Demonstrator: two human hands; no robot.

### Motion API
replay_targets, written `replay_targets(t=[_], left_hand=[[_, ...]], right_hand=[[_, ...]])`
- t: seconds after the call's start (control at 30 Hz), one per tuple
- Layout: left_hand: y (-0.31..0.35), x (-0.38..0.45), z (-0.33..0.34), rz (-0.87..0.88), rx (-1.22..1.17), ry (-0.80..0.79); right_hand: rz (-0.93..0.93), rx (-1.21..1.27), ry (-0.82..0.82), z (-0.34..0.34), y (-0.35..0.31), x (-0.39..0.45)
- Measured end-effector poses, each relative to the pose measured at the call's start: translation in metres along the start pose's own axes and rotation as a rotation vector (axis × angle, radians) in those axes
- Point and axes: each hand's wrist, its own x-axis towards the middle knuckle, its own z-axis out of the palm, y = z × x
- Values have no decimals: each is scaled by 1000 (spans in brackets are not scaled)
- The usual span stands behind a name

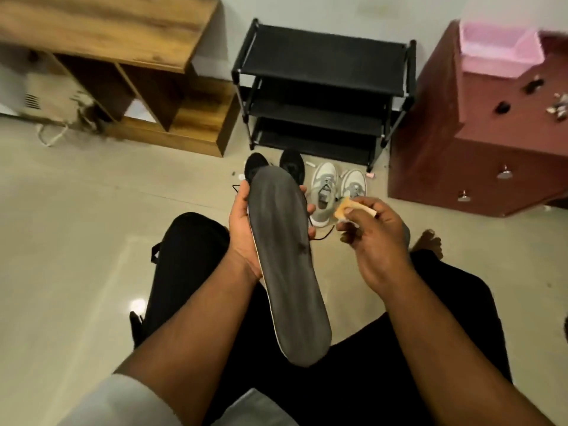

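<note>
Left hand point(246, 229): gripping a grey insole point(285, 265) from beneath, fingers curling over its far edge.
Right hand point(373, 238): pinching an orange sponge point(345, 209) just beside the insole.
Insole: being held above the lap.
Floor point(76, 241): carrying grey sneakers point(335, 186).

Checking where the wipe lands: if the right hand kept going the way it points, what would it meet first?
Probably the grey insole, along the edge facing it, where the left hand curls round it. The right hand, pinching an orange pad, points leftward at it; depth is unclear.
</note>
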Motion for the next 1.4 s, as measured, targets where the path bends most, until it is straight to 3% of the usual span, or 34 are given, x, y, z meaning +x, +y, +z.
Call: replay_targets(t=[0.2, 0.4, 0.57, 0.67, 0.77, 1.0, 1.13, 1.27, 1.4], left_hand=[[-17, -34, -18, -123, -54, -232], [-19, -4, -19, -276, -16, -414], [-17, 14, -16, -160, 75, -324], [-23, 18, -7, -116, 171, -120], [-22, 17, -4, 16, 122, -31], [-18, 13, -11, -255, 135, -226], [-17, 11, -10, -265, 175, -197], [-12, 8, -9, -272, 130, -186], [-9, 8, -11, -313, 88, -272]], right_hand=[[-303, -336, -162, 29, -28, -20], [-592, -761, -179, 49, -27, 4], [-895, -1230, -212, 50, -35, 30], [-1024, -1389, -334, 56, -29, 27], [-1115, -1474, -434, 57, -29, 24], [-1153, -1453, -339, 33, -31, 33], [-1158, -1509, -500, 33, -32, 29], [-1131, -1477, -429, 22, -37, 29], [-1141, -1486, -463, 11, -33, 20]])
